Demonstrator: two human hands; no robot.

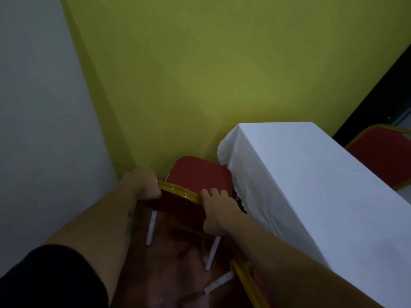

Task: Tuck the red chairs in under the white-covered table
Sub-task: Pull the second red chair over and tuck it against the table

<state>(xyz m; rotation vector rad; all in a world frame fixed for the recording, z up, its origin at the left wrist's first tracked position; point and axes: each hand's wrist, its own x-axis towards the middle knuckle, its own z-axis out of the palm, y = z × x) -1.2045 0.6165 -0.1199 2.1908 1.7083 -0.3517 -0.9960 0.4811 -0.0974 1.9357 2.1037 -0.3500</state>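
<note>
Closest in, a black sleeve (51,276) covers the upper left arm. Low on the right, the gold top rail of another chair (245,283) pokes in by the right arm, just beside the hanging cloth.

A bit further on, both hands are on the back of a red chair (199,174). The left hand (142,184) is curled tight around the left end of its shiny gold rail (178,190). The right hand (219,213) has a closed grip on the right end, fingers over the top. The chair has a soft red seat with round corners and thin white legs (151,227). It stands on a reddish floor (169,270), with its seat corner right at the edge of the white cloth.

The white-covered surface (311,174) is long and smooth, and its cloth hangs down with a frilly edge. Room is tight here: a pale wall (44,107) on the left and a green wall (200,74) behind close the chair in.

Across the surface, a third red chair (382,154) shows its gold-trimmed back.
</note>
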